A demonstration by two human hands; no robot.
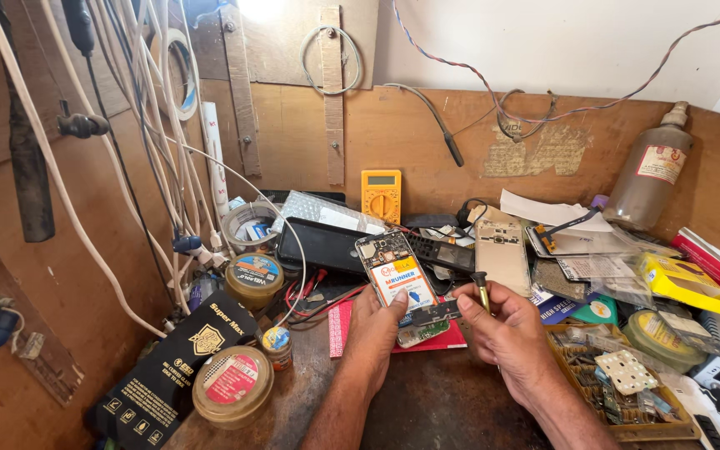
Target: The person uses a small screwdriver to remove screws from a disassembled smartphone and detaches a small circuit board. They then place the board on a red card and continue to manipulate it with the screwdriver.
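Both hands raised | left hand (374,327) grips opened phone (399,286) | right hand (506,329) pinches screwdriver (482,289)

Cluttered brown desk (427,408), round tins (232,386), yellow multimeter (381,196), brown bottle (648,171), red mat (341,327), parts tray (627,421) lay there.

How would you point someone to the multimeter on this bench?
Start at the wooden back wall behind the bench. At its foot, left of centre, the multimeter stands upright behind the opened phone. It is the only yellow-orange box with a round dial.

Yellow multimeter (382,195) against the back board, brown bottle (648,173) right, perhaps glass
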